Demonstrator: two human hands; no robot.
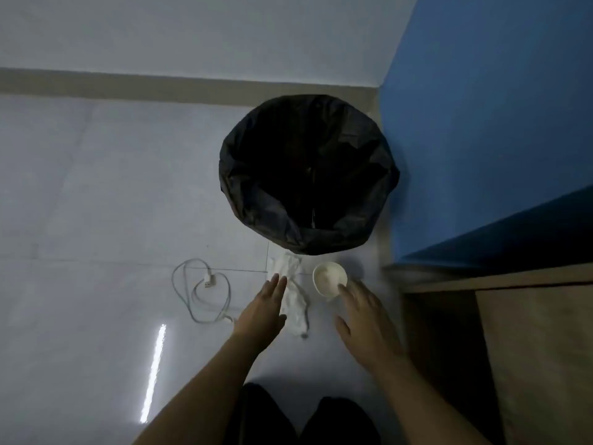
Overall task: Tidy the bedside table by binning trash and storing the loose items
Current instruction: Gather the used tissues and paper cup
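A: Where the rubbish?

B: On the glossy, pale tiled floor (96, 187), just before the near rim of the round bin (244, 194); bin lined with a crinkled black plastic bag, mouth wide and dark inside, pushed against the blue panel (481, 123).

A: And what exactly?

B: A crumpled white tissue (295, 303), long and wrinkled, lying lengthwise toward the bin; a thin dark strand along its right side, too blurred to name; just right of it a white paper cup (329, 279), tipped on its side, round mouth facing up and back toward the camera.

A: Anything to store?

B: A white charging cable (208, 281), smooth and thin, in loose loops with a small squared plug in the middle; well left of the tissue, apart from it.

A: Hands?

B: Left hand (263, 309) flat, fingers straight and close together, over the tissue's left edge, gripping nothing; right hand (362, 316) likewise spread and relaxed, fingertips at the cup's near rim, nothing grasped; touching or just short, impossible to tell through the blur.

A: And the furniture?

B: Wood-grain bedside table (529, 332) at the right edge, flat-fronted and square-cornered, beside the right forearm.
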